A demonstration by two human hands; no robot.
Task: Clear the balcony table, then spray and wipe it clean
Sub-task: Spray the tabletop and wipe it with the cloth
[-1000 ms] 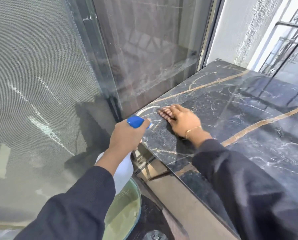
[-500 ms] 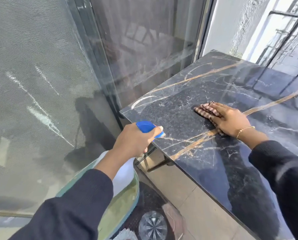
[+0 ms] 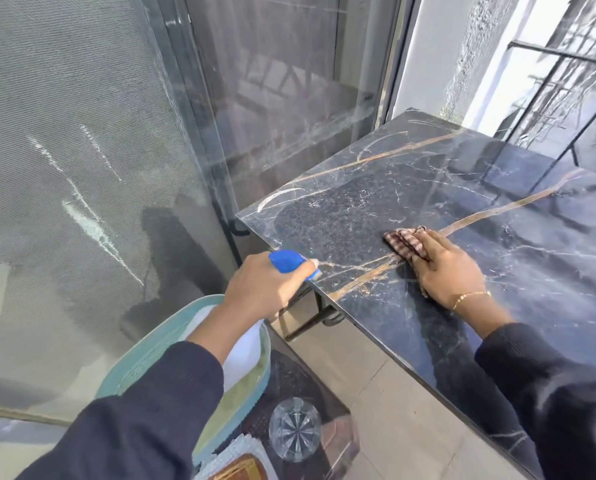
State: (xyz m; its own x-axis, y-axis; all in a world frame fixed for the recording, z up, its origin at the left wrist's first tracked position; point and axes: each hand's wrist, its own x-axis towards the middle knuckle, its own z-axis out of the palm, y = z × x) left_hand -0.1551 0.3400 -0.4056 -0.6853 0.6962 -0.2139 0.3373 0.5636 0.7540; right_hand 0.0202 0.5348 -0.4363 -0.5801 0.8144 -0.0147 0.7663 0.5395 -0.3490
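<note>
My right hand (image 3: 445, 271) lies flat on a folded brown checked cloth (image 3: 407, 244), fingers straight and together, pressing it onto the black marble tabletop (image 3: 376, 174). The cloth shows in front of my fingertips and along the thumb side; the rest is under my palm. It sits near the table's front edge, a little in from the near left corner, just beside a gold vein that runs across the stone. A thin gold bracelet (image 3: 471, 295) circles that wrist, above the cuff of my dark sleeve (image 3: 549, 386).

My left hand (image 3: 265, 289) is wrapped around the neck of a spray bottle (image 3: 241, 355), fingers curled about it. Its blue trigger head (image 3: 287, 260) pokes out above my knuckles, with the nozzle reaching the table's edge near the corner. The white body of the bottle hangs below my wrist, off the table, partly hidden by my forearm.

A patch of the tabletop between the corner and the cloth looks dull and speckled, while the far part shines and mirrors the railing.

Below my left arm is a lower surface with a round teal-rimmed mat (image 3: 158, 344), a cut-glass tumbler (image 3: 294, 429) seen from above, and the corner of a folded pale cloth (image 3: 234, 455) at the bottom edge. To the left stands a mesh screen (image 3: 64, 168) and a glass sliding door (image 3: 282, 98); a white wall (image 3: 431, 53) rises behind the table's far end.
</note>
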